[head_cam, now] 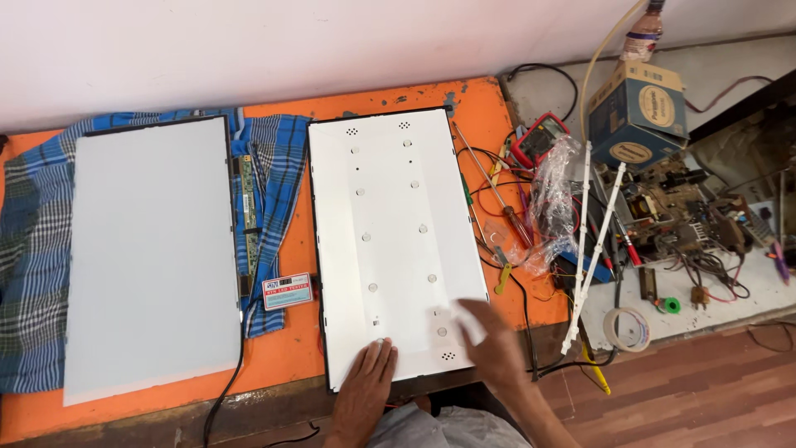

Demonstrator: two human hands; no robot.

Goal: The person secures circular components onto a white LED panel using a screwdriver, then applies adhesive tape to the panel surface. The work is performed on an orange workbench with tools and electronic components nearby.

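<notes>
Your left hand [365, 383] lies flat, fingers together, on the near edge of the white backlight panel [390, 241]; your right hand [489, 344] hovers w/ fingers spread over the panel's near right corner, blurred, so can't tell if it touches; neither grips anything. Panel lies on the orange bench [290, 348], stretching away from both hands. Left of your left hand: small white tester box [287, 291], then a grey sheet [149, 257] on a blue checked cloth [33, 257]. Right of your right hand: two LED strips [593, 249], tape roll [628, 328]; screwdriver [497, 195] farther off.
</notes>
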